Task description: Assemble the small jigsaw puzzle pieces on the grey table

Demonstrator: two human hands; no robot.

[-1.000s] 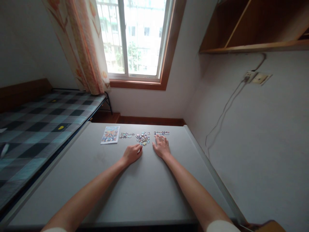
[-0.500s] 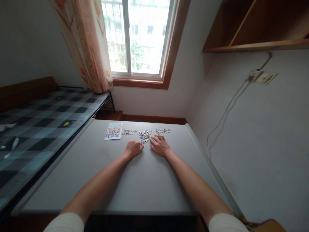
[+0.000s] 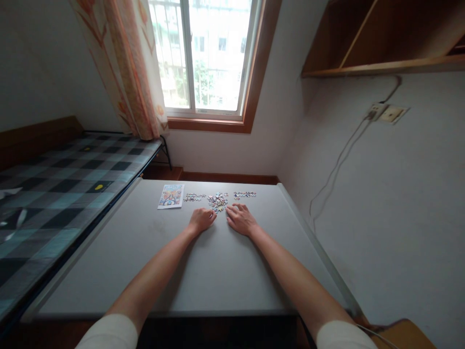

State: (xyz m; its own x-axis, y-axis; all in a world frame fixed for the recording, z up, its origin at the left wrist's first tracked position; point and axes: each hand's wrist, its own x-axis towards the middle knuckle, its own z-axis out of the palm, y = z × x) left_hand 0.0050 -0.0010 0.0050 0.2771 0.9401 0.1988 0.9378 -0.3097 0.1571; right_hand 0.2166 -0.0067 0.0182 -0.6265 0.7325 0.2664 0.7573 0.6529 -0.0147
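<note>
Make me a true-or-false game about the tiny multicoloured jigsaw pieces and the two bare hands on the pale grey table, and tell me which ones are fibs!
1. Jigsaw pieces lie on the table. True.
2. The left hand is nearer the colourful rectangular printed sheet than the right hand is. True.
3. The sheet lies right of the pieces. False: it lies left.
4. The right hand makes a fist. False: its fingers are stretched out.
</note>
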